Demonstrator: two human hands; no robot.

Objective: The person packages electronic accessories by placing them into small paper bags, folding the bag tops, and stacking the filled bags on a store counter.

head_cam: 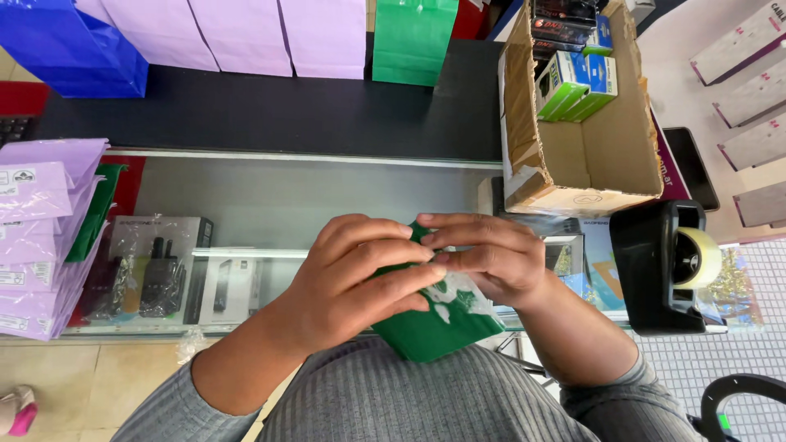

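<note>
Both my hands hold a green paper bag (442, 327) with a white pattern, close to my body above the glass counter (286, 196). My left hand (352, 278) wraps over the bag's top left, fingers curled across it. My right hand (487, 254) pinches the bag's upper edge, its fingertips meeting those of the left hand. Most of the bag's top is hidden under the fingers.
A black tape dispenser (663, 266) stands at the right. An open cardboard box (585, 164) with small boxes sits behind it. Lilac bags (41, 237) are stacked at the left. Upright blue, lilac and green bags (413, 37) line the dark shelf at the back.
</note>
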